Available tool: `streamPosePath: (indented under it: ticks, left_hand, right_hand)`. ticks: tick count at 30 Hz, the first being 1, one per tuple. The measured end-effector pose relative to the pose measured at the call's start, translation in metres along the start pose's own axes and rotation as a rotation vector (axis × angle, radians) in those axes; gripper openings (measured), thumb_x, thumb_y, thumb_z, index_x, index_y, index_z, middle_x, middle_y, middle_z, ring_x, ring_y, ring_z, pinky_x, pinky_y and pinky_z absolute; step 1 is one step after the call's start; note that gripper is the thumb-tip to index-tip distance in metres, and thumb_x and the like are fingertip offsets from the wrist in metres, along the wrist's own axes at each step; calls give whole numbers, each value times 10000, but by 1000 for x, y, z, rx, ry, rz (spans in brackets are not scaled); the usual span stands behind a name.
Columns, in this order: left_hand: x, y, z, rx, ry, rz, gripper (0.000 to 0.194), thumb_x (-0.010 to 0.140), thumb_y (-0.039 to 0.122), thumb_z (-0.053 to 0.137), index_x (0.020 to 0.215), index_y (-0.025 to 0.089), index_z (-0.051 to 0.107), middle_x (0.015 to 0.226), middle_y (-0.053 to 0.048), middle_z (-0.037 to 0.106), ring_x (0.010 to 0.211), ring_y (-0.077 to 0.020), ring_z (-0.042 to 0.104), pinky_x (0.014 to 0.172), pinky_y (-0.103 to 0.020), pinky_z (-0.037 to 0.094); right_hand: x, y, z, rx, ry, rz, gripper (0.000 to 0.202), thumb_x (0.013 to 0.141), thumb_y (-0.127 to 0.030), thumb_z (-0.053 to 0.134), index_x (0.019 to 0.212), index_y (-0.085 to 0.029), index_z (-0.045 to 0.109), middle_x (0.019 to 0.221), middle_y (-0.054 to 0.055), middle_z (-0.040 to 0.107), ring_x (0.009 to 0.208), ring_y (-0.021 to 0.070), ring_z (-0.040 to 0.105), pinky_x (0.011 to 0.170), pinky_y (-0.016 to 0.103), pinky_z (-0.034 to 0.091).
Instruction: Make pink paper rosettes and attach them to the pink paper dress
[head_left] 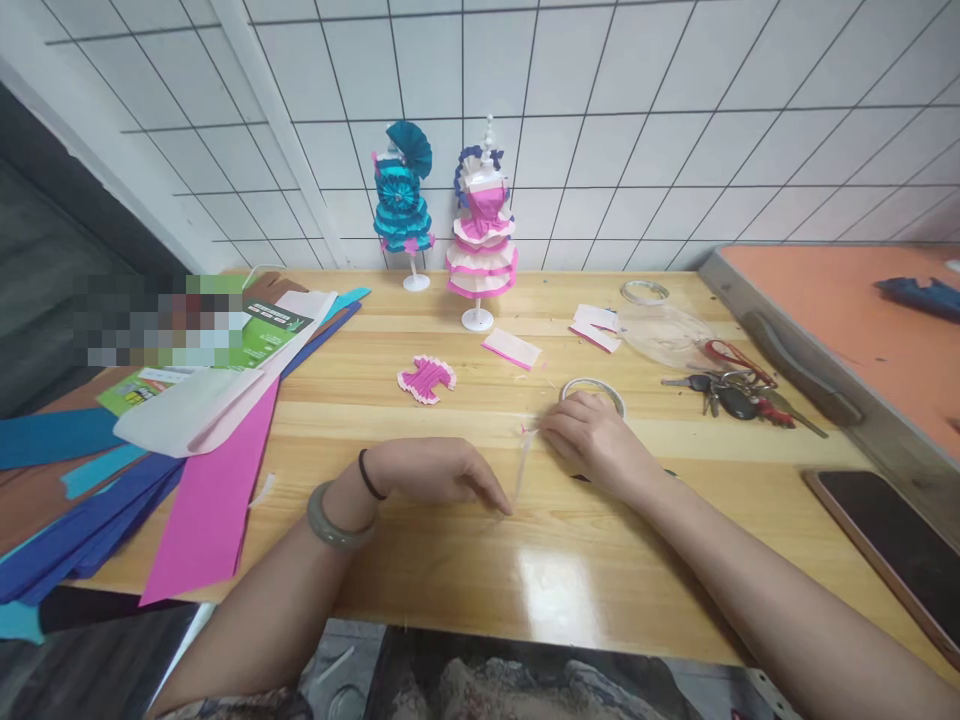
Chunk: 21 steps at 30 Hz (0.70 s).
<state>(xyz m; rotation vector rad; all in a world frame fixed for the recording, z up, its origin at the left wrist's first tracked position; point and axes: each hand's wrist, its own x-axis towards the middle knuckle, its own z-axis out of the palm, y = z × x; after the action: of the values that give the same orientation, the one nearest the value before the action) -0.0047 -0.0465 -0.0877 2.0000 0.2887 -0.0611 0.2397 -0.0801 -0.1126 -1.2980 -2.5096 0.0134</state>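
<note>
A thin, pale translucent strip (pixel 523 462) runs between my two hands, just over the table. My left hand (pixel 442 472), with a bangle and a dark band at the wrist, has its bent fingertips together at the strip's lower end. The fingers of my right hand (pixel 589 440) are closed at its upper end, where a small pink bit (pixel 524 429) shows. Just behind my right hand lies a tape roll (pixel 616 396), partly covered. A pleated pink paper piece with white edges (pixel 427 379) lies beyond my left hand.
Two paper-dressed stands, one teal (pixel 405 215) and one pink and white (pixel 484 255), stand by the tiled wall. Coloured paper sheets (pixel 217 500) cover the left side. Paper pieces (pixel 511 349), another roll (pixel 644 292), keys (pixel 739 398) and a phone (pixel 892 545) lie beyond or rightward.
</note>
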Motion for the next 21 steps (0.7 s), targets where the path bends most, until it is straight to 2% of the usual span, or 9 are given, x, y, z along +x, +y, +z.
streamPosePath:
  ticks: [1, 2, 4, 6, 8, 11, 14, 18, 21]
  left_hand:
    - [-2, 0, -2, 11, 14, -25, 327, 791, 79, 451, 996, 219, 663, 1011, -23, 675, 917, -140, 620, 842, -251, 460]
    - [-2, -1, -4, 15, 75, -60, 301, 795, 89, 448, 963, 200, 672, 991, -32, 678, 904, -142, 617, 840, -261, 457]
    - [1, -4, -5, -18, 325, -138, 231, 801, 163, 484, 951, 171, 659, 958, -51, 673, 878, -148, 608, 823, -281, 456]
    - [8, -9, -1, -145, 591, -188, 289, 786, 253, 543, 1054, 159, 592, 959, -68, 651, 873, -151, 595, 801, -293, 457]
    - [19, -13, 5, -344, 717, -190, 444, 758, 311, 592, 1161, 152, 495, 942, -78, 634, 854, -151, 590, 768, -299, 461]
    - [33, -17, 14, -639, 713, -149, 543, 718, 331, 645, 1179, 133, 436, 877, -81, 627, 775, -146, 597, 716, -313, 469]
    - [40, -16, 19, -833, 673, -125, 570, 656, 291, 709, 1138, 133, 449, 816, -57, 620, 670, -126, 595, 669, -315, 470]
    - [43, -15, 22, -975, 676, -123, 530, 586, 235, 758, 1043, 133, 511, 752, -12, 589, 636, -104, 579, 628, -273, 454]
    - [44, -18, 22, -998, 687, -126, 502, 571, 203, 762, 1011, 137, 528, 723, 7, 576, 622, -89, 564, 614, -251, 439]
  right_hand:
    - [-1, 0, 1, 2, 15, -9, 205, 883, -225, 439, 921, -191, 637, 883, 71, 647, 871, 197, 504, 747, 333, 325]
    - [-1, 1, 2, 5, 31, -18, 201, 882, -219, 442, 929, -191, 635, 892, 69, 648, 874, 198, 503, 749, 335, 324]
    - [-2, 1, 4, 8, 61, -34, 196, 877, -197, 450, 952, -192, 630, 905, 67, 650, 870, 196, 504, 746, 339, 324]
    - [-2, 1, 7, 10, 92, -43, 195, 868, -178, 461, 969, -188, 628, 905, 66, 654, 856, 192, 509, 738, 340, 327]
    - [-2, 0, 9, 14, 127, -49, 195, 860, -168, 474, 979, -181, 628, 899, 67, 657, 844, 190, 514, 725, 339, 333]
    - [-1, -2, 10, 26, 183, -52, 202, 852, -159, 488, 1001, -177, 624, 896, 68, 663, 833, 189, 520, 710, 337, 346]
    - [-1, -5, 10, 43, 227, -56, 199, 848, -159, 498, 999, -172, 626, 903, 75, 667, 828, 190, 528, 708, 340, 360]
    - [0, -6, 10, 80, 242, -67, 214, 840, -148, 502, 1010, -186, 626, 904, 76, 672, 835, 194, 544, 726, 354, 380]
    - [0, -7, 11, 152, 253, -39, 213, 832, -148, 504, 995, -196, 632, 902, 76, 675, 843, 197, 560, 744, 366, 399]
